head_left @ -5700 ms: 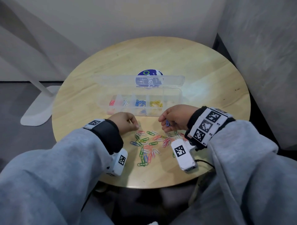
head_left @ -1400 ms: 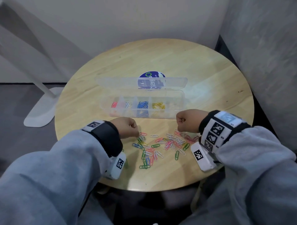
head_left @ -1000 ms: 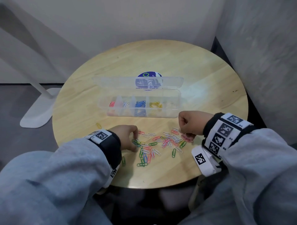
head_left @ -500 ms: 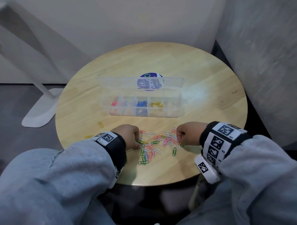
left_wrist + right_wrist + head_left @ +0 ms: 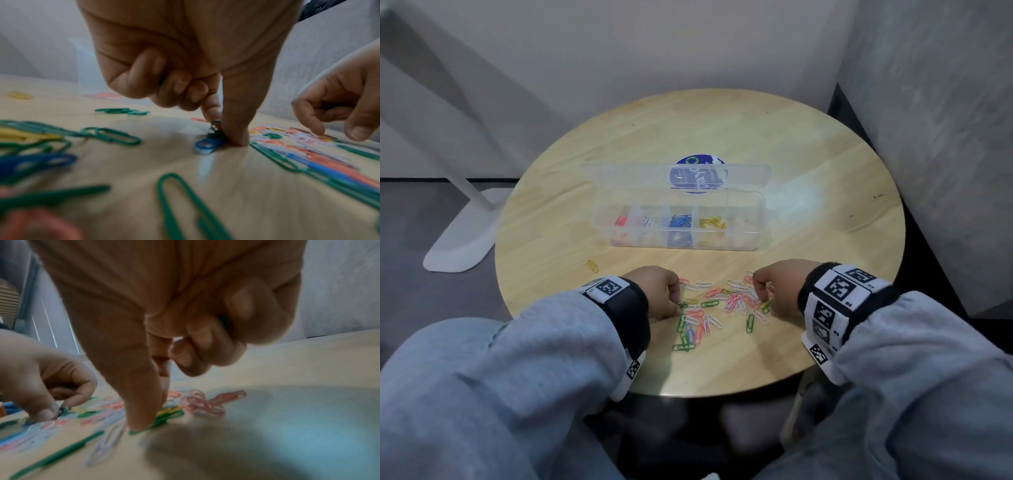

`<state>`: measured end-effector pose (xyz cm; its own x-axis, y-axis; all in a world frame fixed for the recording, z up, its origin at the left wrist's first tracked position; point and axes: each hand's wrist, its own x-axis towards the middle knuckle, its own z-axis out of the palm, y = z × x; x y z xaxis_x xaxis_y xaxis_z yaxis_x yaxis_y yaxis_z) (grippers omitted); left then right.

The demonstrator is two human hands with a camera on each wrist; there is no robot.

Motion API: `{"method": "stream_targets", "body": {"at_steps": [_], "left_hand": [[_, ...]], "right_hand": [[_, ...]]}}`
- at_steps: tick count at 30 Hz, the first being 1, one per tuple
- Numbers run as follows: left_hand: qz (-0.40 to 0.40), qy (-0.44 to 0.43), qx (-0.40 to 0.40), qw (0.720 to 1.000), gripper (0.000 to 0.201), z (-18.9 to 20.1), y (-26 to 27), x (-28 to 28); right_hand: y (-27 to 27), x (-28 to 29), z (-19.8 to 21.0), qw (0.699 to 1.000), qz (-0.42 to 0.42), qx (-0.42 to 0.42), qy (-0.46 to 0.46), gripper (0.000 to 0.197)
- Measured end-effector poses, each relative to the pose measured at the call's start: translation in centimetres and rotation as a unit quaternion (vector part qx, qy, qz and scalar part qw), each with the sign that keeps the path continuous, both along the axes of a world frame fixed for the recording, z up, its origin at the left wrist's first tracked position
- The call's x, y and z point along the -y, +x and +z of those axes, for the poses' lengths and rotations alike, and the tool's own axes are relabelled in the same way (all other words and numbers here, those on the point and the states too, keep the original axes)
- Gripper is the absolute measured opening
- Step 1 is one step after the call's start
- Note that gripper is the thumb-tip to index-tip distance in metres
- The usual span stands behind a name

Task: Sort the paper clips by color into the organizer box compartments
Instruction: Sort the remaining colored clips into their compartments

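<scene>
A clear organizer box (image 5: 755,236) stands open at mid-table, with red, white, blue and yellow clips in separate compartments. Nearer me lies a loose pile of mixed paper clips (image 5: 717,305). My left hand (image 5: 677,304) is at the pile's left edge; in the left wrist view my left hand (image 5: 223,134) pinches a green clip (image 5: 215,125) between thumb and forefinger, above a blue clip (image 5: 207,144). My right hand (image 5: 765,300) is at the pile's right edge. In the right wrist view my right hand (image 5: 157,416) pinches a green clip (image 5: 170,416), with more green (image 5: 224,321) inside its curled fingers.
A stray yellow clip (image 5: 592,266) lies left of the pile. The box's lid (image 5: 619,173) stands open behind it, in front of a blue round sticker (image 5: 697,161). The round table (image 5: 825,192) sits against a grey wall (image 5: 928,137) on the right; a white stand base (image 5: 460,236) lies on the floor at the left.
Both hands have come down from near the box's front to the pile, the right hand moving left. Each now pinches a green clip.
</scene>
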<state>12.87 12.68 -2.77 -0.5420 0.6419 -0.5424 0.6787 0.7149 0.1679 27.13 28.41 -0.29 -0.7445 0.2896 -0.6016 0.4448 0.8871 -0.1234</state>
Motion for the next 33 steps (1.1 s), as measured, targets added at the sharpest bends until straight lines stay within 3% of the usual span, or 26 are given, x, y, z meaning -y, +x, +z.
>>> {"method": "stream_targets", "body": {"at_steps": [4,8,14,16,19,23,26,28,30,33], "left_hand": [[0.012,0.006,0.006,1.000,0.024,0.0,-0.1,0.2],[0.030,0.016,0.016,0.999,0.021,0.0,-0.3,0.6],[0.110,0.074,0.112,0.985,0.020,0.2,-0.9,1.0],[0.156,0.113,0.172,0.966,0.020,0.4,-1.6,1.2],[0.237,0.179,0.269,0.916,0.022,0.8,-2.3,1.5],[0.305,0.229,0.344,0.858,0.023,1.2,-2.5,1.6],[0.328,0.241,0.374,0.833,0.031,1.4,-2.5,1.7],[0.333,0.237,0.369,0.835,0.034,1.6,-2.3,1.6],[0.324,0.213,0.342,0.856,0.031,1.8,-2.0,1.5],[0.299,0.161,0.282,0.897,0.028,1.6,-1.5,1.1]], "right_hand": [[-0.4,0.0,-0.7,1.000,0.021,0.007,0.003,0.018],[-0.8,-0.6,-1.5,1.000,-0.018,-0.017,0.004,0.013],[-0.8,-1.9,-1.6,0.993,-0.083,-0.050,-0.059,0.027],[-0.7,-2.5,-1.3,0.984,-0.126,-0.080,-0.100,0.023],[-0.4,-3.0,-0.8,0.944,-0.220,-0.126,-0.211,0.019],[-0.6,-3.1,-1.1,0.896,-0.274,-0.147,-0.316,0.015],[-0.6,-3.3,-1.2,0.847,-0.317,-0.162,-0.395,0.017],[-0.6,-3.4,-1.3,0.830,-0.325,-0.169,-0.421,0.019],[-0.6,-3.4,-1.4,0.826,-0.335,-0.161,-0.424,0.018],[-0.6,-3.3,-1.8,0.853,-0.335,-0.132,-0.379,0.016]]}}
